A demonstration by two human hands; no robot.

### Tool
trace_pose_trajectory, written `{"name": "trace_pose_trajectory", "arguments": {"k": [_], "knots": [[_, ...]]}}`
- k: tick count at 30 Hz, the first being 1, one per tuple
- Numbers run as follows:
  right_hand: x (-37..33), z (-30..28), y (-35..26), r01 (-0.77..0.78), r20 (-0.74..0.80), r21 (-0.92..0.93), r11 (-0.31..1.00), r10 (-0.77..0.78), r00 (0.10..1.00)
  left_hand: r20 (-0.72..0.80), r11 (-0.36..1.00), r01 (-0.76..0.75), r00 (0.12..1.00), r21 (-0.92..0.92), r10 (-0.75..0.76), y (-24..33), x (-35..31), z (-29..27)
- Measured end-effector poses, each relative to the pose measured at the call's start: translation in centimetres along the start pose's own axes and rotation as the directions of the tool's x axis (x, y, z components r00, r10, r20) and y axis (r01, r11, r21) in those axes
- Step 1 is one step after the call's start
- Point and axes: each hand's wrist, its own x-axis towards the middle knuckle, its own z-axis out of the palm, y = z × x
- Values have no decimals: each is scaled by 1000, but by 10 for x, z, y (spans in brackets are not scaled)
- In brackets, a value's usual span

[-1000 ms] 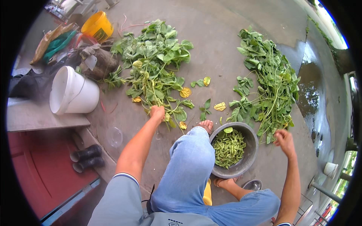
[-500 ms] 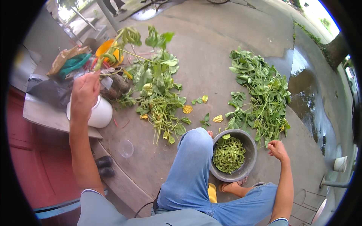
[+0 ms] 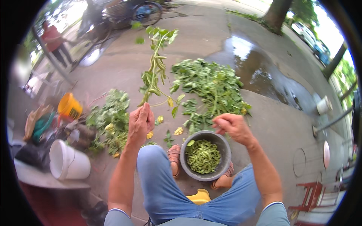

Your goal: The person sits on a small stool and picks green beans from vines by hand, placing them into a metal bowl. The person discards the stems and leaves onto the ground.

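A yellow object (image 3: 200,196), perhaps a low stool, is partly seen between the thighs. Just ahead, a grey basin (image 3: 224,150) is set between the sandalled feet (image 3: 174,160), presumably so that it is within easy reach of both hands. It is partly filled with loose green pods (image 3: 203,157), and a single pale leaf (image 3: 191,142) is lodged against its inner wall.

Above and to the left of the basin, a plant stalk (image 3: 154,71) is grasped by the left hand (image 3: 140,121) near its lower end. It is held upright and apart from the piles, probably so that the pods clustered along it are exposed. The right hand (image 3: 234,129) is poised over the basin's far right edge with its fingers curled; whether anything small is pinched there cannot be told.

Farther out, a larger leafy pile (image 3: 209,86) is spread beyond the basin, and a smaller leafy pile (image 3: 113,122) is laid to the left; the two seem to be kept separate on purpose. By the smaller one, a white bucket (image 3: 78,165) is placed, and beyond that a yellow bucket (image 3: 69,106); no contents can be made out in either. At the far right, a small white pail (image 3: 324,105) is seen.
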Motion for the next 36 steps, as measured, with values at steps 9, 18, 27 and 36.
{"name": "trace_pose_trajectory", "arguments": {"k": [9,18,27,36], "knots": [[30,-29,-14,297,-451,-104,949,-311,837,223,643,-339,940,687,258,-61,37,115],[18,-61,28,-111,-25,399,910,131,991,562,145,-671,703,727,436,-104,64,165],[19,-64,51,109,-351,-509,854,-322,879,619,123,-693,698,710,361,-113,68,181],[12,-65,57,192,-78,-586,788,-290,954,678,92,-699,713,710,179,-129,53,179]]}}
